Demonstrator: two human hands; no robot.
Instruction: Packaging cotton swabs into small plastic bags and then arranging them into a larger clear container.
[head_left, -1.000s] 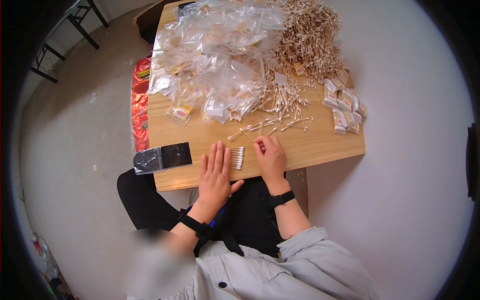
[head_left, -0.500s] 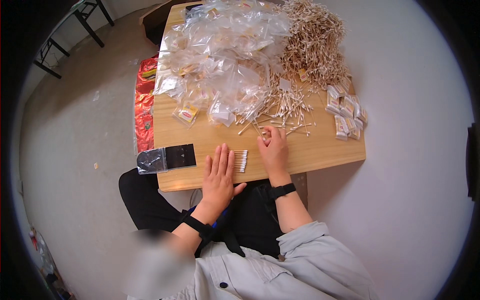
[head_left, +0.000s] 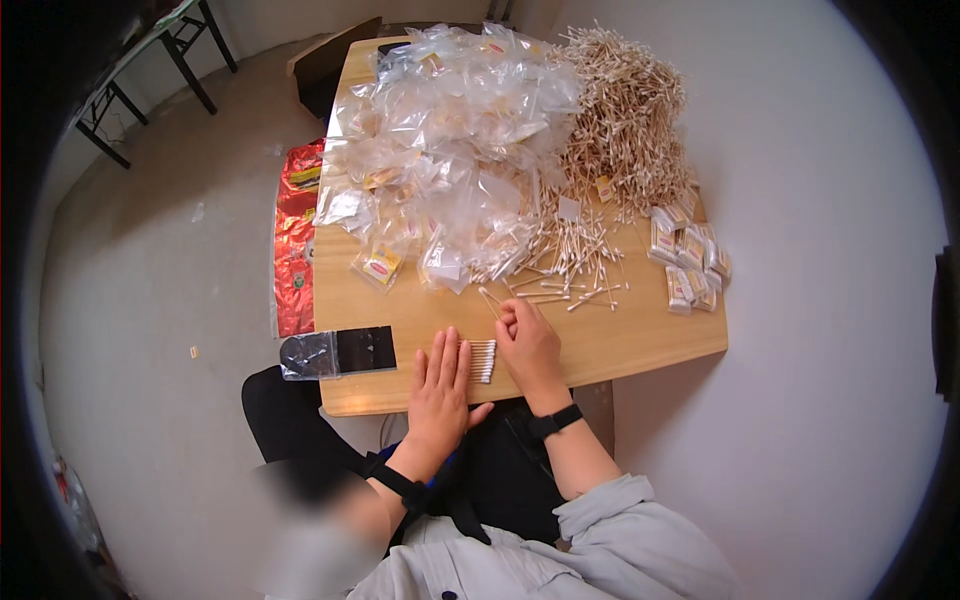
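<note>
My left hand point(head_left: 438, 395) lies flat near the table's front edge, fingers stretched out over part of a neat row of cotton swabs point(head_left: 484, 361). The row's white tips show to the right of those fingers. Just right of the row, my right hand point(head_left: 528, 343) pinches a cotton swab point(head_left: 489, 303), whose far end sticks out ahead of the fingertips. Beyond it, loose cotton swabs point(head_left: 575, 253) are scattered in front of a tall swab heap point(head_left: 625, 125).
Crumpled clear plastic bags point(head_left: 455, 130) cover the table's far left. Small filled packs point(head_left: 690, 260) are piled at the right edge of the wooden table point(head_left: 600, 345). A black piece in clear plastic point(head_left: 340, 352) overhangs the left edge, near red packaging point(head_left: 296, 245).
My right hand has drawn back from the loose swabs, leftward toward the row, with a swab in its fingers. My left hand stays on the row. The whole view has shifted.
</note>
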